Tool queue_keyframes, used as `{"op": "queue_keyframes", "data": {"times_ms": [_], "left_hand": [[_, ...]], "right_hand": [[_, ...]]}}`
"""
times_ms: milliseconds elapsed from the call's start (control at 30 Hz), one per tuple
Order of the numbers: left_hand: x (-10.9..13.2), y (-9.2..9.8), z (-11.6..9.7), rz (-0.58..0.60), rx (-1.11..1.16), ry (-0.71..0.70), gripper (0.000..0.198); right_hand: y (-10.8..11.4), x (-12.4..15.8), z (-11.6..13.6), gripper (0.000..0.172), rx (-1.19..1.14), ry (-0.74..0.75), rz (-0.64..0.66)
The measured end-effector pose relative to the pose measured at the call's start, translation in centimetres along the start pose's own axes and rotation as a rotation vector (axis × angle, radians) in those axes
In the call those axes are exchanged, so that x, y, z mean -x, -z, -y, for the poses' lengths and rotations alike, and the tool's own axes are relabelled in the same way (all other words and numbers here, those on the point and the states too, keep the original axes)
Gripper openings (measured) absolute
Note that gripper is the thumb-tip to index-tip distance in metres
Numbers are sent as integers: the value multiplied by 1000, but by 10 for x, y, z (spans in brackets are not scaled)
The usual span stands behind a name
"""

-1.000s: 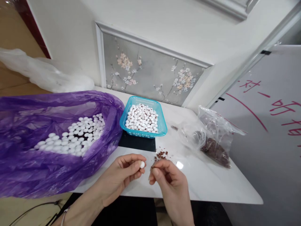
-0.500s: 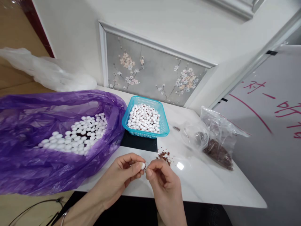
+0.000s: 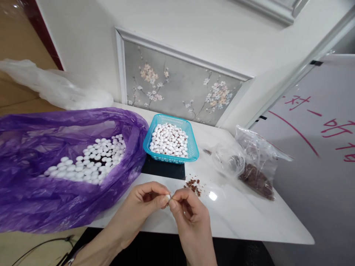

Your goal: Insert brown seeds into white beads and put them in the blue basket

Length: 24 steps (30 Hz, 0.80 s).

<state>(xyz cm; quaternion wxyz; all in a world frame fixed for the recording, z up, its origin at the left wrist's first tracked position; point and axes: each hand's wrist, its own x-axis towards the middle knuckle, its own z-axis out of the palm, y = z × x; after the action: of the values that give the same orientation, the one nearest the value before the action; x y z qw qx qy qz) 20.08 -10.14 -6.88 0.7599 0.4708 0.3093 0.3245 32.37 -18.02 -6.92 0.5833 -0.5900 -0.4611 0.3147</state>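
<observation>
White ball (image 3: pixel 168 197) sits between the hands, pinched by the left hand (image 3: pixel 142 203) beside the right hand (image 3: pixel 192 218), whose tight pinch hides any contents. Red handwritten Chinese characters (image 3: pixel 314 112) mark a whiteboard (image 3: pixel 291 159).

Your blue basket (image 3: pixel 193 144) is glossy, perforated plastic, and the white balls (image 3: pixel 169 141) inside it look smooth. Left of the basket you have a purple bag (image 3: pixel 55 207) of thin, crinkled, shiny plastic film; right of it, a clear, glossy plastic pouch (image 3: pixel 257 160). Beneath it, your white tabletop (image 3: pixel 249 220) looks smooth and polished.
</observation>
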Motion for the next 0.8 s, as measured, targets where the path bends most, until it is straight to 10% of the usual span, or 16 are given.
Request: {"op": "queue_keyframes", "data": {"times_ms": [367, 800], "left_hand": [[4, -8, 0, 12, 309, 149, 13], [6, -8, 0, -40, 91, -18, 12]], "right_hand": [[2, -4, 4, 4, -300, -118, 9], [-4, -2, 4, 20, -376, -160, -1]]}}
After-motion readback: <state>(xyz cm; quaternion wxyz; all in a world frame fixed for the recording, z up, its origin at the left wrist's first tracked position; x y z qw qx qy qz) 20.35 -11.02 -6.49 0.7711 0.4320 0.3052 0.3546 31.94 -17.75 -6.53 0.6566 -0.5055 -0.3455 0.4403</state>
